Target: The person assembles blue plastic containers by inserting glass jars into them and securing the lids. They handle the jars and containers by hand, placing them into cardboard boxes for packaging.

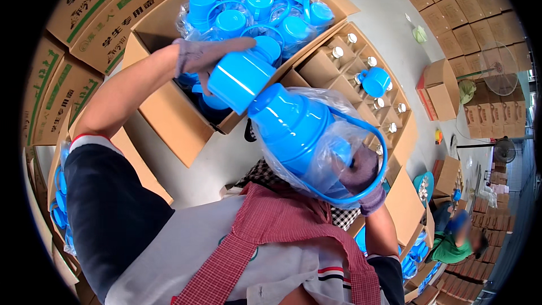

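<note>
Above the open box (169, 107) of blue flasks, her left hand (206, 56) gripped a blue cup (240, 79). Her right hand (361, 175) held a bagged flask (302, 130) close to her chest. I think the cup needed lining up over its top.

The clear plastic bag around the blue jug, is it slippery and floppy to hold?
Probably both. The clear plastic bag looks thin, crinkled and shiny around the blue jug, so it likely slides and bunches under the gloved right hand. The jug seems light, held up with one hand.
</note>
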### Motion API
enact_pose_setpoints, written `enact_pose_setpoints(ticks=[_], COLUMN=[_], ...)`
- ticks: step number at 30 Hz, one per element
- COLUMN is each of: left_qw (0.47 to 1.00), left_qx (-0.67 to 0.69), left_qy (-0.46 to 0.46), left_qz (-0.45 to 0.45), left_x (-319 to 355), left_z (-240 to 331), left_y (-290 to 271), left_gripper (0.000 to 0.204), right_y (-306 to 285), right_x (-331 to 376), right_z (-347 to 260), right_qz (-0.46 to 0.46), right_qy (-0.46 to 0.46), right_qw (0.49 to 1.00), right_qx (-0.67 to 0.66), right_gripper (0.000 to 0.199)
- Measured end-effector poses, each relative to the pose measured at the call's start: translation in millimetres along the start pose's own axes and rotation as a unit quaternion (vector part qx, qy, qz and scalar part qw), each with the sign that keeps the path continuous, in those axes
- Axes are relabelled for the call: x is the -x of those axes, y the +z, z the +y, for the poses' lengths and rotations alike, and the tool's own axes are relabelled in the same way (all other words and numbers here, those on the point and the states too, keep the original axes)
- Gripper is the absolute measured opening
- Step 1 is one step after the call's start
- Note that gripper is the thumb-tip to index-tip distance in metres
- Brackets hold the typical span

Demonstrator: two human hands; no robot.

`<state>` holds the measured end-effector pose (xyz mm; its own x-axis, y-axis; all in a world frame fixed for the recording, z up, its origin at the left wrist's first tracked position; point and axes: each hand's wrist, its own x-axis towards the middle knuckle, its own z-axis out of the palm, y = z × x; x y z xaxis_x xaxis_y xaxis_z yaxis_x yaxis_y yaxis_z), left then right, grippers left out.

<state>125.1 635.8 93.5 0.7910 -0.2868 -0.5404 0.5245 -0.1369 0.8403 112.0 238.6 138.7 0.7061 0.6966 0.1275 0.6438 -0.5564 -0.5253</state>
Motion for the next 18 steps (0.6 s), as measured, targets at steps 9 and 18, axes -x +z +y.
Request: enact_pose_setpoints(ticks=[9, 18], left_qw=[0.772, 0.844], left_qx=[-0.442, -0.247], left_qy=[-0.114, 0.348], left_qz=[0.443, 0.326], left_x=[-10, -79], left_z=[-76, -17], left_y=[-127, 21], left_gripper=[0.109, 0.089], right_y=[-42, -55], right_x=[39, 52], right_z=[66, 124], right_qz=[0.09, 0.205], right_qy=[0.13, 0.08], right_qw=[0.965, 0.809], right_qx=[-0.21, -0.545], right_gripper=[0.031, 0.045])
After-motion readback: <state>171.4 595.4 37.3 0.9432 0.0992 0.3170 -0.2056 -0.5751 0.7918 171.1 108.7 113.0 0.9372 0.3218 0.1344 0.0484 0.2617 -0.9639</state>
